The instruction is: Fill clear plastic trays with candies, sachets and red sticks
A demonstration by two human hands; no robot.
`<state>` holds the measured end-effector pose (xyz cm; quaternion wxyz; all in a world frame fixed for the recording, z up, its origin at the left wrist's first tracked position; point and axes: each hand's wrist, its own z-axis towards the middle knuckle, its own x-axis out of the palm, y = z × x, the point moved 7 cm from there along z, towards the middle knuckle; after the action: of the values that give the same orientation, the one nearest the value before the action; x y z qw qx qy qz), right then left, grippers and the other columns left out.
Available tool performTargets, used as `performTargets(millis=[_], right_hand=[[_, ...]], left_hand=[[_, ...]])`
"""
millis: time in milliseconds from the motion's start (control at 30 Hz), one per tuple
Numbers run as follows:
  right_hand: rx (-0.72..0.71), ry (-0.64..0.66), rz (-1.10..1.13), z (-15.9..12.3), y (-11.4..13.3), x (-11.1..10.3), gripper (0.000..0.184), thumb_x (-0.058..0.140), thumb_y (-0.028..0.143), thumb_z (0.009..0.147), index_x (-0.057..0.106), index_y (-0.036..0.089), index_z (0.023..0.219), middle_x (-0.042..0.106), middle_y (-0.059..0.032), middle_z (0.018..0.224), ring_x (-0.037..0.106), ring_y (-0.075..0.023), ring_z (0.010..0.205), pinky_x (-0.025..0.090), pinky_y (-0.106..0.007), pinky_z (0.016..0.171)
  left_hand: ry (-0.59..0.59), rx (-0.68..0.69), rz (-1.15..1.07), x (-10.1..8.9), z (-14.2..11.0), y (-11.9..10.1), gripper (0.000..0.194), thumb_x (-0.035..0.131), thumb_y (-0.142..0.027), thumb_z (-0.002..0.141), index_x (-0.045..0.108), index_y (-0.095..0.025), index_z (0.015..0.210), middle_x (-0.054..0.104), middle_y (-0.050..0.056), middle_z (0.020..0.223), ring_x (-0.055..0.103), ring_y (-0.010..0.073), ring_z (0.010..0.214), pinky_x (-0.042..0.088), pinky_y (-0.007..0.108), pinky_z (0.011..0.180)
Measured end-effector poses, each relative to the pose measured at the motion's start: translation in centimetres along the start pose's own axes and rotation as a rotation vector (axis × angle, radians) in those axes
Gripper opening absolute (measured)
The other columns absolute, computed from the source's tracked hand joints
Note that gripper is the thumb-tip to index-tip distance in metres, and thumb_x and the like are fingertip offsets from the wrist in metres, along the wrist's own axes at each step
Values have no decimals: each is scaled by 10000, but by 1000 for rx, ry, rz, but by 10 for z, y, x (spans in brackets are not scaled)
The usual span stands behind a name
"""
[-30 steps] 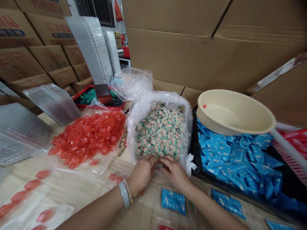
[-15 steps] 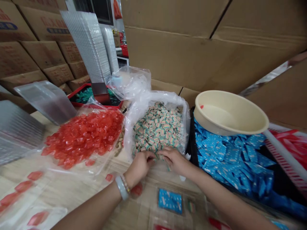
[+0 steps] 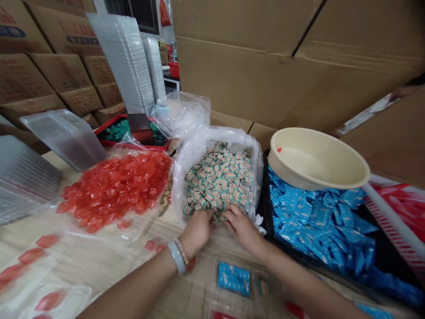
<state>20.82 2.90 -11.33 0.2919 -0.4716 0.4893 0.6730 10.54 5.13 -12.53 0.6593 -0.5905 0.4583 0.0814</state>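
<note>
My left hand is curled into the front edge of a pile of small striped wrapped candies, which fills an open clear plastic bag. Its fingers hide the candies beneath them. My right hand lies beside it, fingertips on the same pile, near the bag's crumpled lip. To the left lies a heap of red wrapped candies on clear plastic. Blue sachets fill a black tray to the right. A small blue packet lies on the table below my right hand.
A cream plastic basin sits tilted on the blue sachets. Tall stacks of clear plastic trays stand behind a red tray of green candies. Cardboard cartons wall off the back, and a red-and-white basket stands at right.
My hands have stayed at the front of the striped candies, shifting slightly among them. The whole view has moved a little with my head.
</note>
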Motion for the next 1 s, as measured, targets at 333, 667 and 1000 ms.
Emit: performTargets(millis=[333, 667, 1000], right_hand=[[-4, -133, 199, -6, -13, 6, 282, 419, 93, 785, 529, 194, 1024, 534, -74, 980, 516, -184, 926, 439, -351, 808], [29, -141, 244, -7, -15, 7, 326, 429, 73, 761, 533, 203, 1042, 540, -72, 969, 518, -183, 906, 444, -350, 797], [62, -108, 173, -8, -12, 10, 269, 422, 61, 762, 563, 179, 959, 541, -79, 953, 511, -183, 901, 436, -339, 790]], left_hand=[[-44, 95, -41, 0, -5, -17, 232, 418, -119, 748, 633, -148, 831, 624, 65, 836, 554, 169, 774, 399, 257, 708], [-105, 65, -104, 1, -2, -15, 325, 442, -66, 715, 548, -148, 1011, 618, 75, 948, 560, 167, 849, 419, 260, 761], [-40, 108, -41, 5, 0, -22, 245, 402, -76, 748, 608, -144, 860, 614, 65, 894, 554, 160, 799, 422, 262, 737]])
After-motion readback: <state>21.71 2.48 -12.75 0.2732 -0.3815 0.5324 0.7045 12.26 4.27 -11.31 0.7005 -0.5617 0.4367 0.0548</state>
